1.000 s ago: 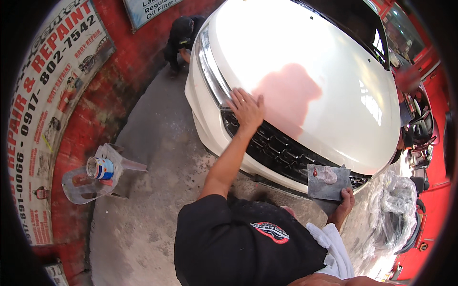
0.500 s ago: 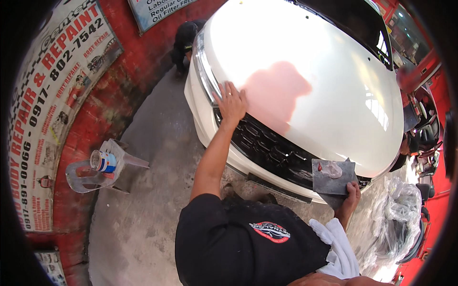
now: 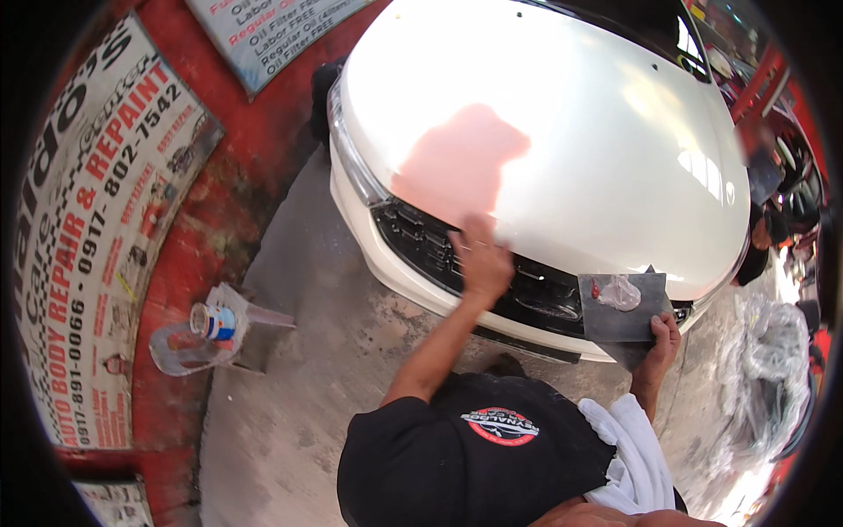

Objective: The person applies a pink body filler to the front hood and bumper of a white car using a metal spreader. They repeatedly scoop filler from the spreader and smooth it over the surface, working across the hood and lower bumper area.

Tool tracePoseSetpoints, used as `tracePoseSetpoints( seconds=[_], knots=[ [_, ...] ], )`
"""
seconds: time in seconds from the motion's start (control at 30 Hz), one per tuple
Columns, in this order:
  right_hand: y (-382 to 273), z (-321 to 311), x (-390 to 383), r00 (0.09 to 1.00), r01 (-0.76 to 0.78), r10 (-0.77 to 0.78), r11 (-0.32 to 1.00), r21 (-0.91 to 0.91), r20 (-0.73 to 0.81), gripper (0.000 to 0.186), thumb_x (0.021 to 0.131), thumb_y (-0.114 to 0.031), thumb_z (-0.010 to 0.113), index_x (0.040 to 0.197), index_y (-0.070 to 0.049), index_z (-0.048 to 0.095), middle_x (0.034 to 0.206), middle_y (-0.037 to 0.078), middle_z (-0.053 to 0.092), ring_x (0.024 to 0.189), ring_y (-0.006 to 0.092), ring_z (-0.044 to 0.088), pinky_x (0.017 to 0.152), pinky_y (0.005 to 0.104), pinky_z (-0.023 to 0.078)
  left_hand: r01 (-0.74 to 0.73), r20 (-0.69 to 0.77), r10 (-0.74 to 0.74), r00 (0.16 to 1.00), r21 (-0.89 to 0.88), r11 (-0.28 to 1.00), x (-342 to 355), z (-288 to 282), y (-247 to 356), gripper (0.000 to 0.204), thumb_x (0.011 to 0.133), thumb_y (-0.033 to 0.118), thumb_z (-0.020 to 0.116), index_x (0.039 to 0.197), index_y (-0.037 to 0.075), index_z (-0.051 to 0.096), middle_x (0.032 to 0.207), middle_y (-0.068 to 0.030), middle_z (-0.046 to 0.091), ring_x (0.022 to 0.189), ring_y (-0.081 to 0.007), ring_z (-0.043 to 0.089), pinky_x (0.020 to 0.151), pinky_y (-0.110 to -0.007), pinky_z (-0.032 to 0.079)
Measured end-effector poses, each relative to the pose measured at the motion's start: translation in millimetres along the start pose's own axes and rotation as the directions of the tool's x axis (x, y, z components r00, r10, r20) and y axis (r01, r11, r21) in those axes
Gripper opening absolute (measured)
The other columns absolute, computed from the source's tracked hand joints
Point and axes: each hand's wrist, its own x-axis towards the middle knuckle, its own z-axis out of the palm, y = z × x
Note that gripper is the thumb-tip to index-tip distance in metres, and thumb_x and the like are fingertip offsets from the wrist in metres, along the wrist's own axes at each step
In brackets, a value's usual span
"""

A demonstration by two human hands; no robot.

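My left hand (image 3: 481,260), blurred with fingers spread and palm down, is at the front edge of the white car hood (image 3: 606,176), over the black grille (image 3: 413,239), just below a pink patch (image 3: 461,158) on the paint. Whether it touches the surface is unclear. My right hand (image 3: 659,347) grips a grey flat plate (image 3: 641,323) bearing a pale pinkish lump of paste (image 3: 620,291) and a small red dab, held in front of the grille's right end. A white towel (image 3: 625,448) hangs at my waist.
A plastic stool (image 3: 250,338) holds a paint can (image 3: 211,322) at left, beside the red wall (image 3: 189,246) with signboards. A co-worker's dark figure (image 3: 320,97) is mostly hidden behind the car. Crumpled plastic (image 3: 764,378) lies right, and dark figures (image 3: 764,228) are near the car's right side.
My left hand has moved from beside the left headlight down and right along the hood's front edge. The view has shifted, and the co-worker at left is now more hidden.
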Motion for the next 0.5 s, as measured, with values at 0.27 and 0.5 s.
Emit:
tracePoseSetpoints(
  seconds=[0.27,0.5],
  knots=[
    [20,-72,-8,0.996,-0.056,0.050,0.995,-0.077,-0.074,0.012,0.088,-0.013,0.062,0.079,-0.006,0.059,0.075,-0.006,0.054,0.071,0.0045,0.046,0.067,0.0208,0.035,0.346,-0.119,-0.334,0.935,0.103,0.933,113,11,-157,0.067,0.106,0.037,0.038,0.145,-0.017,0.036,0.153,-0.0382,0.032,0.146,-0.0493,0.029,0.118,-0.062,0.020],
    [6,-69,0,0.996,-0.087,0.086,0.993,-0.084,-0.013,0.010,0.088,-0.013,0.062,0.082,-0.005,0.062,0.074,-0.006,0.054,0.070,0.0038,0.045,0.066,0.0207,0.034,-0.204,0.077,0.221,0.972,-0.180,0.962,-35,23,109,0.077,0.102,0.042,0.043,0.149,-0.018,0.028,0.157,-0.0376,0.023,0.150,-0.0494,0.016,0.123,-0.058,0.010]
  ],
)
